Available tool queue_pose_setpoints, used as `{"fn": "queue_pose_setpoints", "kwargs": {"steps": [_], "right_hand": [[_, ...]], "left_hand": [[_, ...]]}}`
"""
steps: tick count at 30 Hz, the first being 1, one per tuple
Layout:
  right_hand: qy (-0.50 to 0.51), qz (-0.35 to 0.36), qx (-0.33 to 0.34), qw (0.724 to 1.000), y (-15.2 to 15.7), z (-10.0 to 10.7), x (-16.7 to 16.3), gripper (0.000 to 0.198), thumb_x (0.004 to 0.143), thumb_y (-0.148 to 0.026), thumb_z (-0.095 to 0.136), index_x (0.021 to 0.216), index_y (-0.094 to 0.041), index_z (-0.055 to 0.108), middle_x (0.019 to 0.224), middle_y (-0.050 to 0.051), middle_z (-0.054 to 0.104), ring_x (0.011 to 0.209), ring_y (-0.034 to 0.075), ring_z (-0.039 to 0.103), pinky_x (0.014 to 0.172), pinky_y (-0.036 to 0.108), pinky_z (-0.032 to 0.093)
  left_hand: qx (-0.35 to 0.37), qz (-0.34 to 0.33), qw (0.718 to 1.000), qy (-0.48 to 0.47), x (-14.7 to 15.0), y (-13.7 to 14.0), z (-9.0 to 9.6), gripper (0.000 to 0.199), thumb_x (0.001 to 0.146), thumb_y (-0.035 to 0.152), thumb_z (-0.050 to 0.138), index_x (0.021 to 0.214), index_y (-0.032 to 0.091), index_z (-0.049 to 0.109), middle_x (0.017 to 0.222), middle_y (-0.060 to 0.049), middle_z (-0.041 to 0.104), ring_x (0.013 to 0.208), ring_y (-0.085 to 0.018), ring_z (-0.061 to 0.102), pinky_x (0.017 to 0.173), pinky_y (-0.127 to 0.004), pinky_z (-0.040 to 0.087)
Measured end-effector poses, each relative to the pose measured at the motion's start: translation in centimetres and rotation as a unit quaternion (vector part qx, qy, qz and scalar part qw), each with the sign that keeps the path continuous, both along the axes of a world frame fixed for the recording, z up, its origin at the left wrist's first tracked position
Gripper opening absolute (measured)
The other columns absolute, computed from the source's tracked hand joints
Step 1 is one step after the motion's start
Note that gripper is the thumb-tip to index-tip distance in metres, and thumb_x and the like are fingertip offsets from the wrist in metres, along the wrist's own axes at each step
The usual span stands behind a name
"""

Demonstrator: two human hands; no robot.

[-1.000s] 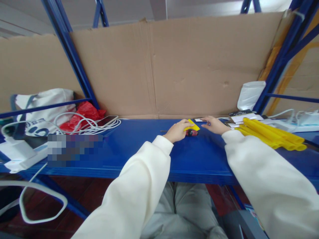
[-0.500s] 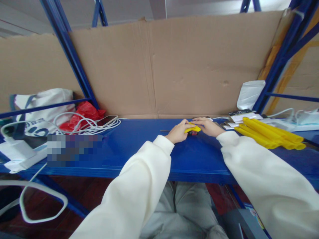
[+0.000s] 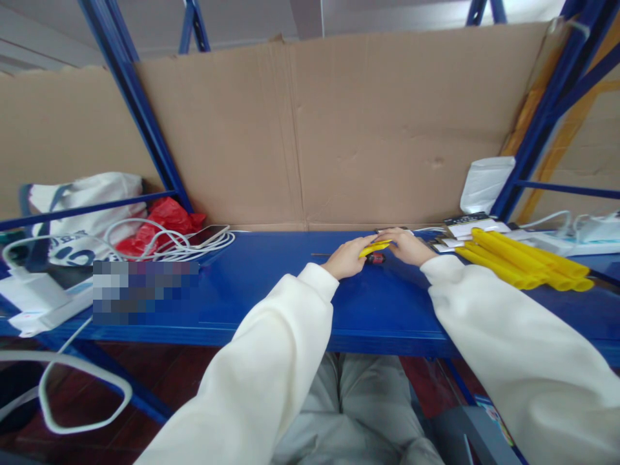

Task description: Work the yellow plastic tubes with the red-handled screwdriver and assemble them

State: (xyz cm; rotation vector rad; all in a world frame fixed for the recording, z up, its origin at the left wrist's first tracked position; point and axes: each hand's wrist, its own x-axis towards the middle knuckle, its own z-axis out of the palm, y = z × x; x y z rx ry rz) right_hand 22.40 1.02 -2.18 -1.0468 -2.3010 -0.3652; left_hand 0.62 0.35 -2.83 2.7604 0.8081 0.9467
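A small flat yellow piece [image 3: 372, 248], its exact kind unclear, is pinched between the fingers and thumb of my left hand [image 3: 347, 256]. My right hand [image 3: 405, 247] has its bent fingers at the piece's right end, partly hiding it. Just below the piece, a screwdriver [image 3: 376, 258] with a red and black handle lies on the blue tabletop [image 3: 281, 284]. Its thin shaft points left, partly covered by my left hand. Behind my right fingers a dark flat object [image 3: 387, 229] shows only at its edge.
Several yellow tubes [image 3: 527, 261] lie at the right, beside white packets and cards [image 3: 475, 226]. On the left are coiled white cables [image 3: 194, 244], a red plastic bag [image 3: 172, 219], a cloth bag [image 3: 104, 194] and a charger [image 3: 33, 294]. A cardboard panel [image 3: 378, 129] stands behind.
The yellow piece has tipped, so it looks narrower and more of the screwdriver handle shows. My fingers have shifted slightly around it; both arms stay almost in place.
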Motion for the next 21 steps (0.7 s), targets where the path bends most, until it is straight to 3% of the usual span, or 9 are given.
{"fn": "queue_pose_setpoints", "kwargs": {"steps": [8,14,18,21], "right_hand": [[0.009,-0.017,-0.016,1.000,0.0,0.0,0.1,0.041,0.079,-0.006,0.046,0.104,-0.021,0.074,0.105,0.009,0.074,0.100,0.023,0.068,0.092,0.040,0.053],[0.043,-0.014,-0.042,0.998,-0.2,0.1,0.0,0.028,0.083,-0.016,0.051,0.099,-0.020,0.074,0.105,0.009,0.074,0.101,0.024,0.068,0.092,0.038,0.053],[0.137,-0.091,-0.084,0.983,0.3,-0.3,0.5,0.019,0.086,-0.022,0.052,0.087,-0.017,0.070,0.096,0.011,0.075,0.091,0.023,0.070,0.086,0.036,0.054],[0.226,-0.173,-0.138,0.949,1.2,-1.1,1.4,0.014,0.086,-0.021,0.054,0.091,-0.015,0.066,0.083,0.009,0.075,0.074,0.019,0.070,0.073,0.031,0.055]], "left_hand": [[-0.014,0.017,1.000,0.020,-0.3,-0.2,0.1,0.068,0.079,0.003,0.053,0.143,0.024,0.046,0.141,-0.004,0.057,0.129,-0.022,0.054,0.112,-0.040,0.040],[-0.012,0.018,0.999,0.027,-0.2,-0.2,0.1,0.066,0.079,0.002,0.051,0.142,0.022,0.047,0.141,-0.006,0.057,0.130,-0.021,0.054,0.113,-0.039,0.039],[-0.015,0.022,0.999,0.035,-0.1,-0.5,0.3,0.064,0.080,0.001,0.049,0.141,0.019,0.049,0.144,-0.008,0.054,0.132,-0.021,0.051,0.114,-0.040,0.037],[-0.015,0.028,0.998,0.047,-0.1,-0.6,0.4,0.062,0.081,0.001,0.048,0.140,0.016,0.049,0.144,-0.010,0.053,0.133,-0.021,0.050,0.115,-0.040,0.035]]}}
